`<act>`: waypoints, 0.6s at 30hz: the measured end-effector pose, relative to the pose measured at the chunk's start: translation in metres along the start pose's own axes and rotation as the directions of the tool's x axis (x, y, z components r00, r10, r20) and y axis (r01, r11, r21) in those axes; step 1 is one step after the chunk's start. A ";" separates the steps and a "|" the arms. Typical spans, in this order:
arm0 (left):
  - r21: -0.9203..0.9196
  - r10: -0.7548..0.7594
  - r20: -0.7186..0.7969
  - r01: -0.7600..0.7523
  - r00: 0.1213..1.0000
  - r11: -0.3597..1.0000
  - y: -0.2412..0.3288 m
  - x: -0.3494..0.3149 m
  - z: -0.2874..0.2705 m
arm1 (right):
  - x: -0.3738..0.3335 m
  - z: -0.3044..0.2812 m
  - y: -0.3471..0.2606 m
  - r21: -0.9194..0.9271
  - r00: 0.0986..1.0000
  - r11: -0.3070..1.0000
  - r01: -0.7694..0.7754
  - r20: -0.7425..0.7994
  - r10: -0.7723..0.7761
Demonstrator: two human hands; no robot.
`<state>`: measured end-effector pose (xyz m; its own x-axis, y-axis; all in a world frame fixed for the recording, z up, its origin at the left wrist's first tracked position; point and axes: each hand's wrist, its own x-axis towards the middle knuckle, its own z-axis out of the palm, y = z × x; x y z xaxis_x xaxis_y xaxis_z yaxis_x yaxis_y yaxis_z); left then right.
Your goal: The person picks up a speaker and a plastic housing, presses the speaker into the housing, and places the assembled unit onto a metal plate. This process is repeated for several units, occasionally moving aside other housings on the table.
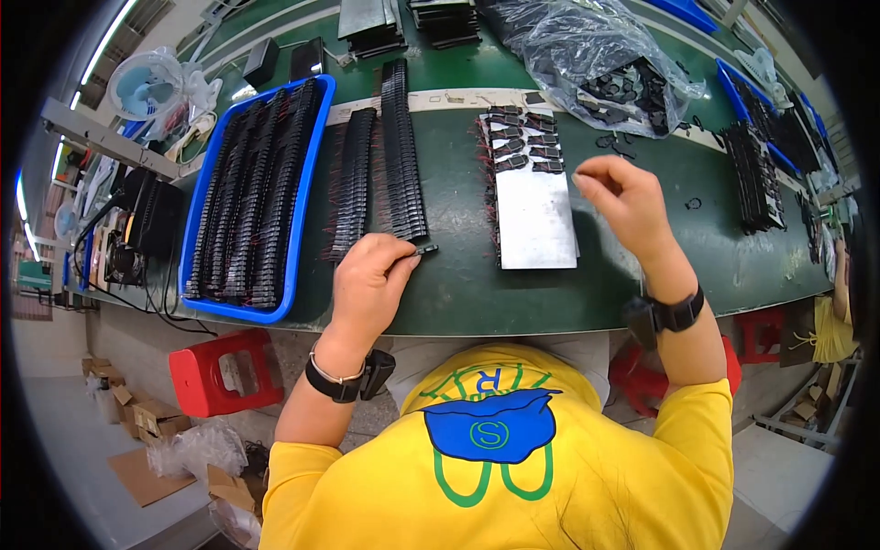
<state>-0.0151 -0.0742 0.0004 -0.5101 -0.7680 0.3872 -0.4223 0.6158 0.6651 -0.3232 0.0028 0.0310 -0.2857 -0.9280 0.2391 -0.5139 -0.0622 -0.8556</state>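
Observation:
My left hand is closed in a pinch on a small black part, just off the near end of two long rows of like parts. The shorter row shows thin red wires along its left side; the longer row lies beside it. My right hand hovers right of a flat silver plate, thumb and forefinger brought together; whatever is between them is too small to make out. Several small black parts sit in two columns on the plate's far half, with red wires at its left edge.
A blue tray packed with wired black rows stands at left. A clear plastic bag of black pieces lies far right of centre. Stacked plates are at the back. More black rows lie at right. Red stools stand below the green table.

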 end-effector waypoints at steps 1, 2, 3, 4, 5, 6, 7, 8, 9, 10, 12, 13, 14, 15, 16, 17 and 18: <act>-0.012 0.006 -0.002 -0.006 1.000 1.000 -0.001 0.000 0.002 | 0.007 -0.002 0.010 -0.036 0.998 0.999 0.023 -0.056 -0.025; 0.051 0.041 -0.016 -0.040 0.999 0.998 -0.003 0.000 0.003 | 0.011 -0.005 0.014 -0.074 0.992 0.996 0.045 -0.111 -0.053; 0.118 0.072 -0.027 -0.069 0.997 0.991 -0.006 -0.001 0.002 | 0.013 -0.006 0.014 -0.082 0.992 0.996 0.044 -0.113 -0.053; 0.185 0.104 -0.035 -0.096 0.994 0.978 -0.008 -0.001 0.002 | 0.016 -0.006 0.012 -0.126 0.993 0.989 0.078 -0.073 -0.087; 0.178 0.107 -0.034 -0.099 0.994 0.979 -0.008 -0.002 0.002 | 0.018 -0.004 0.010 -0.169 0.992 0.979 0.112 -0.033 -0.119; 0.190 0.096 -0.051 -0.084 0.994 0.978 -0.008 -0.002 0.002 | 0.020 -0.003 0.009 -0.209 0.989 0.967 0.146 0.009 -0.148; 0.201 0.084 -0.068 -0.069 0.994 0.977 -0.007 -0.002 0.003 | 0.022 -0.003 0.009 -0.215 0.989 0.966 0.143 0.006 -0.145; 0.216 0.073 -0.084 -0.054 0.994 0.975 -0.006 -0.002 0.002 | 0.024 -0.001 0.010 -0.262 0.984 0.949 0.176 0.031 -0.174; 0.213 0.077 -0.081 -0.058 0.994 0.975 -0.004 -0.001 0.002 | 0.026 0.001 0.012 -0.307 0.978 0.929 0.208 0.056 -0.200; 0.211 0.078 -0.098 -0.056 0.992 0.976 -0.002 -0.001 0.003 | 0.027 0.002 0.012 -0.350 0.971 0.905 0.240 0.084 -0.225; 0.205 0.081 -0.131 -0.053 0.988 0.977 0.004 0.000 0.004 | 0.026 0.004 0.012 -0.355 0.972 0.905 0.235 0.075 -0.223; 0.203 0.081 -0.129 -0.053 0.988 0.978 0.009 0.000 0.002 | 0.026 0.006 0.012 -0.354 0.972 0.905 0.237 0.074 -0.225; 0.117 0.047 -0.090 -0.036 0.995 0.992 0.015 -0.001 0.000 | 0.026 0.007 0.012 -0.353 0.971 0.905 0.238 0.073 -0.227; 0.033 0.015 -0.051 -0.013 0.999 0.999 0.021 -0.001 -0.002 | 0.024 0.008 0.010 -0.353 0.971 0.905 0.237 0.074 -0.226; -0.052 -0.014 -0.008 0.014 1.000 0.999 0.026 -0.001 -0.003 | 0.019 0.008 0.006 -0.350 0.968 0.902 0.252 0.077 -0.241; -0.054 -0.017 -0.006 0.016 1.000 0.998 0.029 0.000 -0.001 | 0.012 0.008 0.001 -0.347 0.964 0.899 0.267 0.080 -0.255; -0.300 -0.145 0.103 0.169 0.984 0.939 0.034 -0.001 0.001 | 0.006 0.011 -0.004 -0.335 0.957 0.897 0.289 0.091 -0.274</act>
<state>-0.0296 -0.0526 0.0216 -0.5184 -0.8266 0.2189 -0.2578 0.3952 0.8817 -0.3138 -0.0067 0.0310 -0.0585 -0.9048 0.4218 -0.8146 -0.2009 -0.5440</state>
